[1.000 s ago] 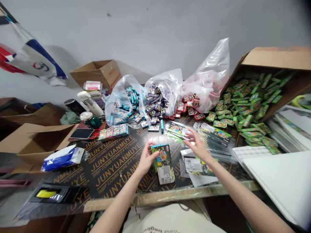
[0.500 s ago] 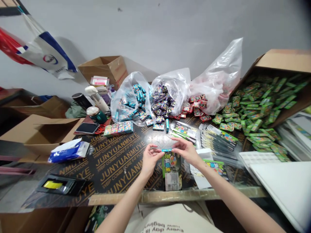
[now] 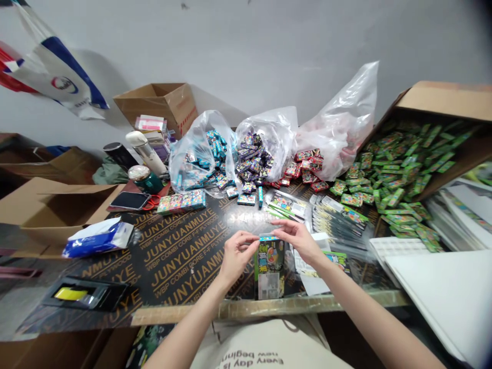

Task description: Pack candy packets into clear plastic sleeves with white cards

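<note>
Between my hands is a small blue box [image 3: 268, 238], seen edge-on. My left hand [image 3: 239, 256] pinches its left end with thumb and fingertips. The right end is pinched by my right hand [image 3: 298, 240], with the index finger stretched above it. Right below the blue box lies a black printed packet [image 3: 271, 264] with a green edge and a pale label, near the table's front edge. Clear plastic [image 3: 246, 216] shines on the table just behind my hands. A few blue boxes [image 3: 246, 199] lie farther back.
Clear bags of blue [image 3: 217, 146], purple [image 3: 253, 159] and red boxes [image 3: 307, 164] line the wall. Green boxes [image 3: 403, 169] spill from a tipped carton [image 3: 442, 100] on the right. Black pens or sticks [image 3: 334, 223] lie nearer. A phone [image 3: 130, 200] and tape dispenser [image 3: 86, 294] are left.
The blue box has come down slightly onto or just over the top of the black packet. Both hands keep their pinch. The whole view has shifted a little.
</note>
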{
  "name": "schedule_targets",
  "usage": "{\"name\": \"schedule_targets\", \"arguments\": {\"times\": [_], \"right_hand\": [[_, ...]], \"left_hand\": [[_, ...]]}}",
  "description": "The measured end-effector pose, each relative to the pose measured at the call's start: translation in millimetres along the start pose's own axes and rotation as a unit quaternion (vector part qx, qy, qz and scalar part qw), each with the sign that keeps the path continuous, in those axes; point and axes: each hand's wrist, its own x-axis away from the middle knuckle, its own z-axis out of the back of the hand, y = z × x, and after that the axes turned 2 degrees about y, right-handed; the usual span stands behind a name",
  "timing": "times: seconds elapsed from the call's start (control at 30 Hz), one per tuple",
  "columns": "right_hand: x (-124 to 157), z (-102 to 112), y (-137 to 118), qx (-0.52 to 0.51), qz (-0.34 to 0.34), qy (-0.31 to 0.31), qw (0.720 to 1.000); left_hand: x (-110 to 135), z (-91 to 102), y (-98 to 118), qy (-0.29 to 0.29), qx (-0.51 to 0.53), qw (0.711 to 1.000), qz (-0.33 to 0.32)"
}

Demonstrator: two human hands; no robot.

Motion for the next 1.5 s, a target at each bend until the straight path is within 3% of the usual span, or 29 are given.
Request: {"name": "schedule_targets", "arguments": {"times": [0.17, 0.33, 0.53, 0.63, 0.77, 0.83, 0.9, 0.97, 1.03, 1.13, 1.23, 1.3, 1.43, 1.5], "right_hand": [[6, 3, 3, 0.007, 0.015, 0.019, 1.000], [6, 5, 1, 0.002, 0.023, 0.019, 1.000], [9, 7, -1, 0.023, 0.034, 0.018, 0.999], [10, 7, -3, 0.037, 0.046, 0.027, 0.998], [17, 8, -1, 0.061, 0.069, 0.039, 0.995], [24, 9, 5, 0.101, 0.116, 0.052, 0.987], [33, 11, 14, 0.182, 0.208, 0.065, 0.959], [40, 12, 21, 0.269, 0.302, 0.061, 0.913], [43, 13, 21, 0.315, 0.340, 0.045, 0.885], [34, 16, 0, 0.314, 0.281, 0.066, 0.904], [14, 18, -34, 0.318, 0.223, 0.095, 0.917], [-1, 17, -52, 0.327, 0.202, 0.029, 0.923], [-19, 8, -64, 0.311, 0.110, -0.183, 0.926], [-23, 2, -61, 0.326, 0.082, -0.224, 0.915]], "left_hand": [[-18, 3.3, 3, -0.005, 0.083, 0.993, 0.081], [-26, 6.1, 19, -0.109, 0.006, 0.991, 0.082], [-37, 7.1, 25, -0.168, 0.007, 0.979, 0.116], [-37, 6.3, 27, -0.169, -0.055, 0.982, 0.065], [-26, 4.5, 32, -0.156, -0.177, 0.967, -0.100], [-21, 3.9, 33, -0.157, -0.206, 0.953, -0.158], [-19, 3.5, 33, -0.159, -0.231, 0.942, -0.184], [-19, 2.8, 32, -0.167, -0.267, 0.930, -0.188], [-18, 1.9, 30, -0.177, -0.301, 0.918, -0.191], [-16, 0.0, 27, -0.172, -0.313, 0.914, -0.192], [-14, -3.0, 23, -0.141, -0.273, 0.935, -0.178], [-13, -5.8, 20, -0.103, -0.227, 0.955, -0.159], [-10, -10.8, 16, -0.034, -0.153, 0.979, -0.127], [-9, -12.1, 16, -0.026, -0.145, 0.981, -0.124]]}}
